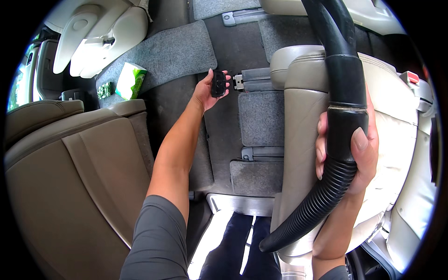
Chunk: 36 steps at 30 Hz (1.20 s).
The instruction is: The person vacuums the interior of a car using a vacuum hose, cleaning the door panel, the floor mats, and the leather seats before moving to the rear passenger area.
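My left hand [205,91] is stretched forward over the car floor, palm up. A small black plastic piece [218,84] lies across its palm, with the thumb along one side and the fingertips showing past the other. What the piece is, I cannot tell. My right hand [366,157] is wrapped around the smooth black cuff [345,133] of a vacuum cleaner hose. Below the cuff, the ribbed hose [315,206] curves down towards my legs. Above it, a stiff black wand [341,38] runs out of the top of the picture, so its far end is hidden.
A beige leather seat [304,147] stands at the right, a brown seat back [101,157] at the left. Metal seat rails [257,79] and grey carpet pieces [260,119] cover the floor. A green-and-white tissue pack [131,81] rests at the left. The door sill [241,204] is before my legs.
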Available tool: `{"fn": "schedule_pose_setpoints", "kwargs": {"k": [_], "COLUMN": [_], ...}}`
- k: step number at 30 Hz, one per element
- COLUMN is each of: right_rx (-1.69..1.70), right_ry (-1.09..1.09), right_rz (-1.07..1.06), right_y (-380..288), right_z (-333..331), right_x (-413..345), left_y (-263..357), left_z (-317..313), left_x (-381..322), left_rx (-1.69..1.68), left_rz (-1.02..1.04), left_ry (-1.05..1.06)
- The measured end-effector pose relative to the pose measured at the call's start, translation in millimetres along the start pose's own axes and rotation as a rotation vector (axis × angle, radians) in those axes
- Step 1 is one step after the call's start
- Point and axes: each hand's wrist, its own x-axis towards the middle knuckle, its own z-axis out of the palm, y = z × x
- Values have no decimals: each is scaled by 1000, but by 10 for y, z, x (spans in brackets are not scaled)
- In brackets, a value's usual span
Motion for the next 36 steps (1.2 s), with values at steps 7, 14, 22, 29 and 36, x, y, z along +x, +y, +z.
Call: {"fn": "schedule_pose_setpoints", "kwargs": {"k": [7,14,22,29,36], "right_rx": [46,52,89,50,27], "right_ry": [-30,-42,-44,-6,-27], "right_rz": [18,2,2,16,-14], "right_y": [23,32,33,34,30], "right_z": [-32,-88,-59,-53,-50], "right_x": [25,27,19,17,22], "left_y": [-96,-309,-439,-547,-375], "left_z": [-47,201,-137,169,-6], "left_x": [229,389,500,509,432], "left_rx": [226,598,1110,1074,808], "left_rz": [91,210,343,416,325], "left_ry": [359,603,760,797,660]}}
